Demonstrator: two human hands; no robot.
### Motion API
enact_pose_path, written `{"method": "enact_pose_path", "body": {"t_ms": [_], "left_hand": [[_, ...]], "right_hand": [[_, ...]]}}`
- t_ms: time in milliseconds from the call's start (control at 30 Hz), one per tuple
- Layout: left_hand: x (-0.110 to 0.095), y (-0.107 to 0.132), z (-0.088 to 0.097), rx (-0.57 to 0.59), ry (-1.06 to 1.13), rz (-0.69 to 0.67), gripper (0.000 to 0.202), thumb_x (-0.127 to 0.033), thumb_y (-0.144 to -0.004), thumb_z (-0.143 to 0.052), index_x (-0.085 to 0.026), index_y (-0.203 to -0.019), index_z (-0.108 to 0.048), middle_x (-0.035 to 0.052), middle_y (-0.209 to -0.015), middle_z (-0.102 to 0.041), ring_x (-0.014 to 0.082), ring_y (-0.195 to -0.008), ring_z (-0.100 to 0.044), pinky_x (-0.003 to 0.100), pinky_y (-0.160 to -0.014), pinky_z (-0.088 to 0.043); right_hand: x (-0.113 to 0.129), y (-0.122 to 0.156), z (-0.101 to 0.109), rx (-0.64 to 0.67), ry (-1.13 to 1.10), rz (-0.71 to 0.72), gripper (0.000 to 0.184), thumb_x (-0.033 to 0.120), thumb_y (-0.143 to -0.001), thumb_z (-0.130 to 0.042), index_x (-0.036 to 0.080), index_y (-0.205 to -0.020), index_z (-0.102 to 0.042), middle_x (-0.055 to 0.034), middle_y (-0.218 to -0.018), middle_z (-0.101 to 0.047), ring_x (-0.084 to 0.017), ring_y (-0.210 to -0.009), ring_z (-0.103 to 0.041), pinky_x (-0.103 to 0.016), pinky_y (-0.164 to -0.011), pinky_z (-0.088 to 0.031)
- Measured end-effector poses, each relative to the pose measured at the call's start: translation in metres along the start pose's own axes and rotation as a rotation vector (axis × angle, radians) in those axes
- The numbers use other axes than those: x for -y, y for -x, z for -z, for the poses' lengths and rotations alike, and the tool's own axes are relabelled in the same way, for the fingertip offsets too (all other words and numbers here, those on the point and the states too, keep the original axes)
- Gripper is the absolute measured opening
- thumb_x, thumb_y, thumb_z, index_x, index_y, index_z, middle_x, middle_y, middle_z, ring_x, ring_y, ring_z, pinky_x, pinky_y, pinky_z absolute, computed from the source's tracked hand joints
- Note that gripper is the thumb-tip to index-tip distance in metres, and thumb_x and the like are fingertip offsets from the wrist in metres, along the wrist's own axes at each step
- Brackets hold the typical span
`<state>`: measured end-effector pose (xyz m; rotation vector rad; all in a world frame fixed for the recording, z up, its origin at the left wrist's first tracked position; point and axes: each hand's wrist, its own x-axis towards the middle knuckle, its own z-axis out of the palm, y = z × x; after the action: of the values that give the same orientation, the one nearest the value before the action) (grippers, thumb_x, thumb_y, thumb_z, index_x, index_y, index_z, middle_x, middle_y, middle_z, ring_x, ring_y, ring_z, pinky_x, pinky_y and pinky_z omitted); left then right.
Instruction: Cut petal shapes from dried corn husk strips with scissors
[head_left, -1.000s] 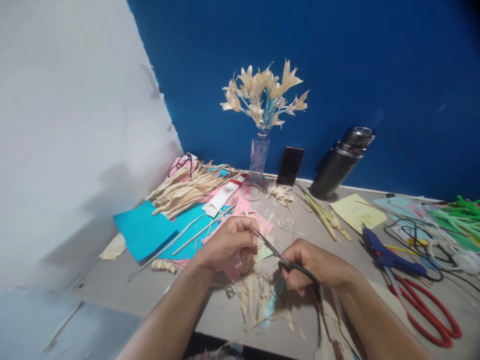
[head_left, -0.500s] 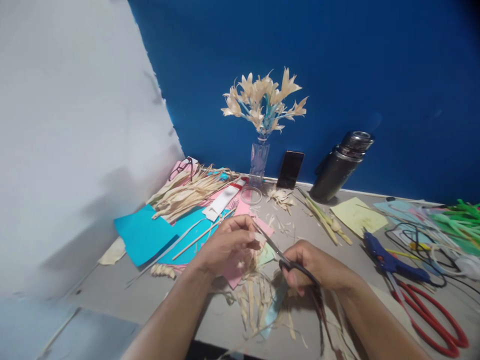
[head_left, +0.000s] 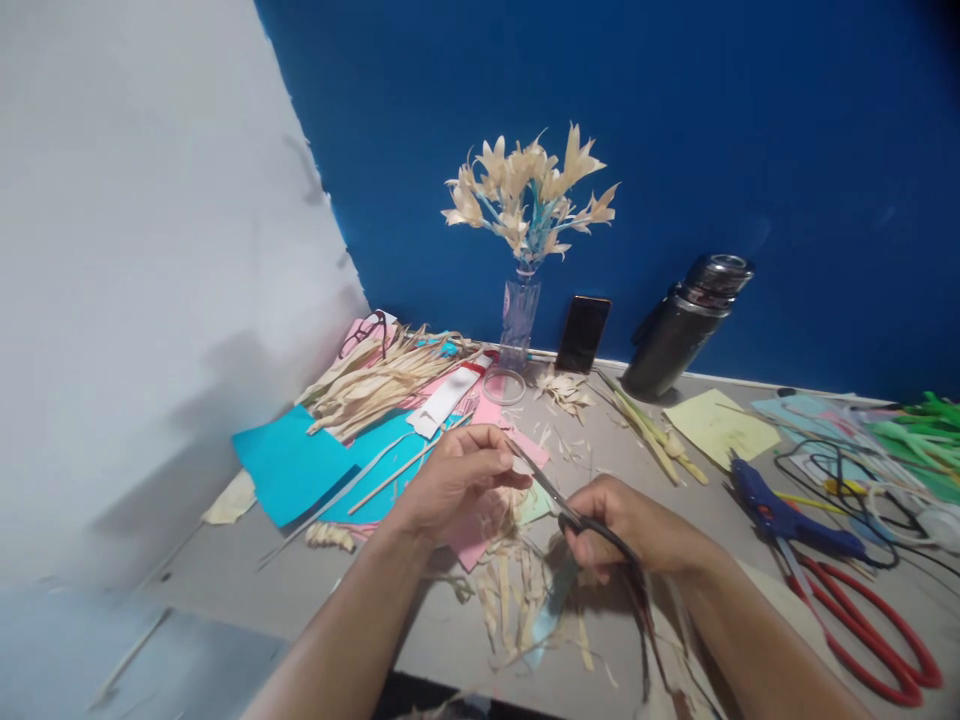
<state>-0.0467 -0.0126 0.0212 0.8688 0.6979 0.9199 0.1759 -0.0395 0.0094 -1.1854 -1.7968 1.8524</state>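
Black-handled scissors (head_left: 551,492) are gripped in my right hand (head_left: 619,525), fingers through or around the loops. Their blades point up and left to the fingertips of my left hand (head_left: 472,470). Thumb and fingers of that hand are pinched together; whatever they hold is too small or hidden to make out. Below both hands lie dry husk strips (head_left: 514,600) and a light blue paper strip (head_left: 551,615). Pink paper (head_left: 469,545) shows partly under my left hand.
Pale husk flowers (head_left: 525,190) stand in a clear bottle (head_left: 517,325) at the back, beside a phone (head_left: 583,335) and a dark flask (head_left: 686,325). Dry husks (head_left: 390,385) and blue paper (head_left: 289,465) lie left. A blue glue gun (head_left: 787,520) and red-handled scissors (head_left: 870,630) lie right.
The view has shifted slightly. Both hands keep nearly the same pose, with the scissor blades still at the left fingertips. The pale bit seen by the left fingers shows less now.
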Motion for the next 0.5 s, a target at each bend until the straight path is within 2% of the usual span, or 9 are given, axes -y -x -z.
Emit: {"method": "enact_pose_path", "body": {"t_ms": [200, 333, 500], "left_hand": [[0.0012, 0.0008, 0.0005, 0.058, 0.031, 0.002, 0.020, -0.023, -0.066, -0.077, -0.014, -0.077, -0.063, 0.0052, -0.076, -0.068, 0.0191, -0.071, -0.068, 0.032, -0.074, -0.052], [0.0039, 0.0005, -0.0042, 0.001, 0.028, -0.028, 0.019, -0.022, -0.064, -0.077, -0.013, -0.071, -0.062, 0.0041, -0.070, -0.068, 0.0180, -0.068, -0.068, 0.032, -0.075, -0.051], [0.0040, 0.0002, -0.0067, -0.044, 0.034, -0.008, 0.020, -0.020, -0.060, -0.077, -0.014, -0.067, -0.059, 0.0029, -0.066, -0.067, 0.0181, -0.066, -0.068, 0.029, -0.070, -0.049]], "right_hand": [[-0.0056, -0.0015, 0.0019, -0.018, -0.027, 0.071, 0.052, 0.063, -0.067, -0.071, 0.013, -0.057, -0.058, -0.0013, -0.048, -0.057, -0.010, -0.043, -0.046, -0.019, -0.041, -0.030], [-0.0081, -0.0024, 0.0018, -0.035, -0.017, 0.079, 0.050, 0.060, -0.069, -0.071, 0.013, -0.057, -0.058, -0.0003, -0.047, -0.057, -0.008, -0.041, -0.045, -0.019, -0.041, -0.029], [-0.0078, -0.0023, 0.0009, -0.009, -0.026, 0.081, 0.050, 0.060, -0.069, -0.072, 0.013, -0.058, -0.058, -0.0008, -0.049, -0.058, -0.010, -0.043, -0.049, -0.019, -0.043, -0.032]]}}
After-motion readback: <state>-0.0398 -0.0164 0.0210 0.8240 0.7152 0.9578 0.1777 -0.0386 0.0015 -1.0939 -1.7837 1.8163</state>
